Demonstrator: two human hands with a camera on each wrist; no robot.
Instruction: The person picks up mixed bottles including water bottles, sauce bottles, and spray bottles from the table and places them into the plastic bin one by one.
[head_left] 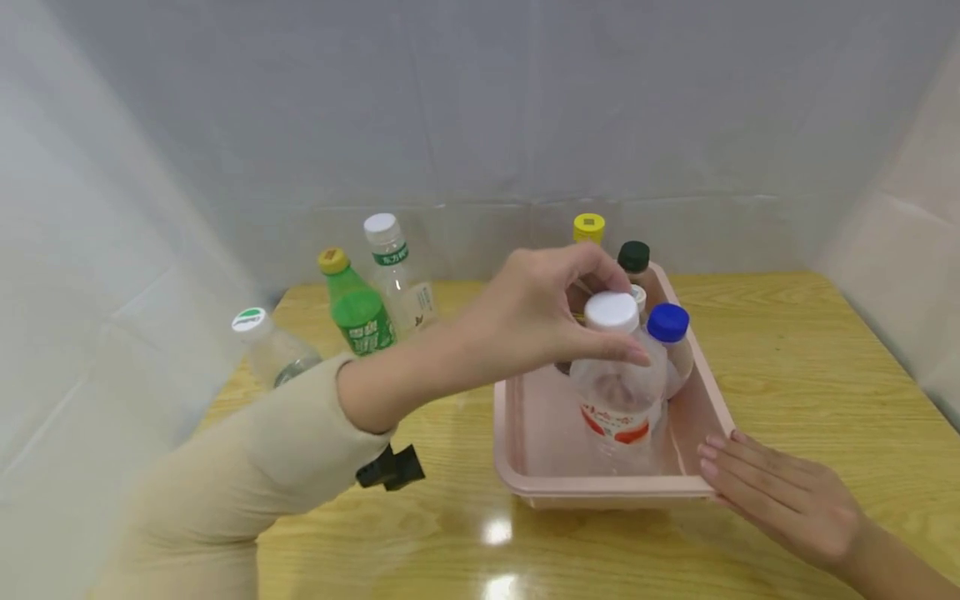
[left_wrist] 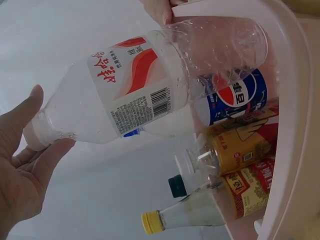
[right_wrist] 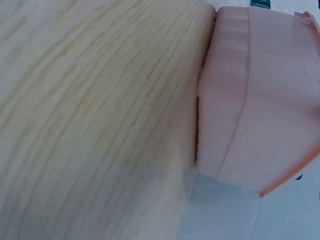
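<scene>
My left hand reaches over a pink plastic bin. Its thumb and fingers are round the neck of a clear water bottle with a white cap and a red-and-white label. This bottle stands upright in the bin, near its front; whether its base bears on the floor of the bin I cannot tell. With fingers straight, my right hand rests against the bin's front right corner. Behind the held bottle are a blue-capped bottle, a dark-capped bottle and a yellow-capped bottle.
On the wooden table, left of the bin, stand a green bottle, a clear bottle with a white cap and another clear bottle, partly behind my left sleeve. Pale sheeting hangs around the table.
</scene>
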